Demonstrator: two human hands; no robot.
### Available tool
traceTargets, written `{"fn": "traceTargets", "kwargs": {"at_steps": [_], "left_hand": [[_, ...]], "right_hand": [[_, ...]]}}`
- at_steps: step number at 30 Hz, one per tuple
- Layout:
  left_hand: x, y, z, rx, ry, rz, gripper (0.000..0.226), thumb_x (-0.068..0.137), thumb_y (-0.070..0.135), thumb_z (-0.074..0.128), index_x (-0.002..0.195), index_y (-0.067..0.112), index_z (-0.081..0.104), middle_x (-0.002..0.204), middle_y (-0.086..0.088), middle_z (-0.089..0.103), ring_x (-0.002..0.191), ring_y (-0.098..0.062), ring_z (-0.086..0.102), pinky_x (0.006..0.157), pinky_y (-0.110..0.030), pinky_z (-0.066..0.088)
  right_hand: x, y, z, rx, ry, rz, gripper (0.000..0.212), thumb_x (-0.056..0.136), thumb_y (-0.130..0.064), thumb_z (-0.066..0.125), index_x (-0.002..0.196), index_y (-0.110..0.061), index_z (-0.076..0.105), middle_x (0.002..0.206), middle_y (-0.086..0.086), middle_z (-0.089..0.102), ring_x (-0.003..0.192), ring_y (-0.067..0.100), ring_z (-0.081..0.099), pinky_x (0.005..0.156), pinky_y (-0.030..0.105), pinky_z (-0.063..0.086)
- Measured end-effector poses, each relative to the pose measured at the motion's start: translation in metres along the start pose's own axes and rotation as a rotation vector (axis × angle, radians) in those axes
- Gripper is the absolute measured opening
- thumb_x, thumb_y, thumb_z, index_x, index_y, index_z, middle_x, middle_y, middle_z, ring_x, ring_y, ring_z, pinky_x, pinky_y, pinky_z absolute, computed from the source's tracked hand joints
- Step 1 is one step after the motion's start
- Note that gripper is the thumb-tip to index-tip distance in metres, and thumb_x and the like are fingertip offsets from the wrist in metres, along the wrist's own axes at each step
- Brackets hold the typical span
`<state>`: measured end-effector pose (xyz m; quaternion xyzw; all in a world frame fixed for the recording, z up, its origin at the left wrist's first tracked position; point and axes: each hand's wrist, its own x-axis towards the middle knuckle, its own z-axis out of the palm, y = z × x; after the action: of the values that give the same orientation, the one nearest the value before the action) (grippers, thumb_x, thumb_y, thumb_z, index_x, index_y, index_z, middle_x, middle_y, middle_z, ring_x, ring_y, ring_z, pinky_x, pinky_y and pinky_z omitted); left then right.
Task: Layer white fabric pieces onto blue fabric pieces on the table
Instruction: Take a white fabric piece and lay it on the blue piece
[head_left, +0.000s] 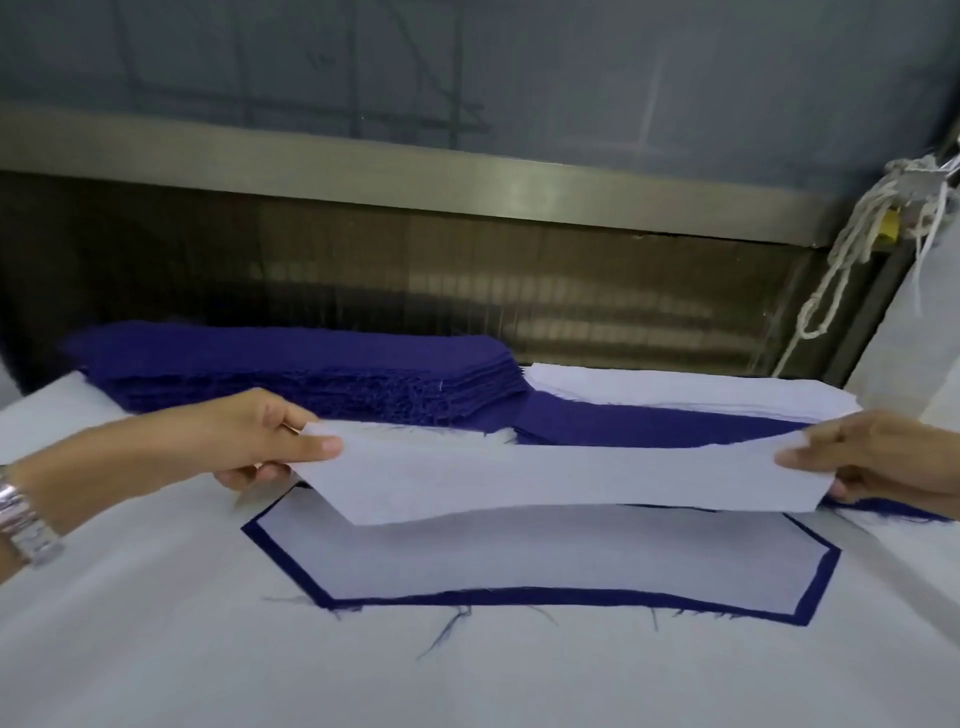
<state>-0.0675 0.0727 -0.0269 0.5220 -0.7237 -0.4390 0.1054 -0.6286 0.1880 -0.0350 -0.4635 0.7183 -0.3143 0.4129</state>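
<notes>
A long white fabric piece (561, 480) is stretched in the air between my hands, above the table. My left hand (260, 439) pinches its left end and my right hand (862, 457) pinches its right end. Below it on the white table (156, 623) lies a blue fabric piece (519, 597) with a white piece (519, 551) laid on it, so only a blue border shows. Behind the held piece lies another blue piece (623, 418), mostly bare.
A thick stack of blue pieces (291, 364) sits at the back left. A stack of white pieces (675, 389) sits at the back right. White cords (857, 244) hang at the far right. A metal watch (26, 519) is on my left wrist.
</notes>
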Motion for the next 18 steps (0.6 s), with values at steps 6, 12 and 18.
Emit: {"fn": "traceTargets", "kwargs": {"at_steps": [6, 12, 18], "left_hand": [[-0.019, -0.024, 0.004, 0.068, 0.008, -0.03, 0.042, 0.064, 0.062, 0.074, 0.063, 0.021, 0.068, 0.049, -0.006, 0.049, 0.04, -0.014, 0.032, 0.038, -0.016, 0.023], [-0.017, -0.029, 0.006, 0.105, 0.062, 0.012, 0.043, 0.066, 0.066, 0.072, 0.059, 0.024, 0.066, 0.049, -0.005, 0.056, 0.04, -0.009, 0.036, 0.041, -0.014, 0.029], [-0.014, -0.036, 0.01, 0.117, 0.083, 0.036, 0.056, 0.063, 0.065, 0.072, 0.07, 0.01, 0.065, 0.069, -0.02, 0.07, 0.046, -0.005, 0.055, 0.055, -0.013, 0.041]], "right_hand": [[0.015, 0.031, 0.0, -0.298, -0.087, 0.032, 0.059, 0.074, -0.046, 0.088, 0.106, 0.0, 0.069, 0.081, 0.027, 0.064, 0.062, 0.024, 0.06, 0.06, 0.028, 0.052], [0.022, 0.053, -0.011, -0.345, -0.103, 0.07, 0.055, 0.068, -0.052, 0.09, 0.101, -0.011, 0.074, 0.07, 0.022, 0.066, 0.05, 0.023, 0.058, 0.051, 0.027, 0.048], [0.011, 0.033, 0.009, -0.327, -0.149, 0.072, 0.056, 0.067, -0.054, 0.089, 0.102, -0.013, 0.076, 0.075, 0.024, 0.069, 0.049, 0.021, 0.055, 0.052, 0.025, 0.046]]}}
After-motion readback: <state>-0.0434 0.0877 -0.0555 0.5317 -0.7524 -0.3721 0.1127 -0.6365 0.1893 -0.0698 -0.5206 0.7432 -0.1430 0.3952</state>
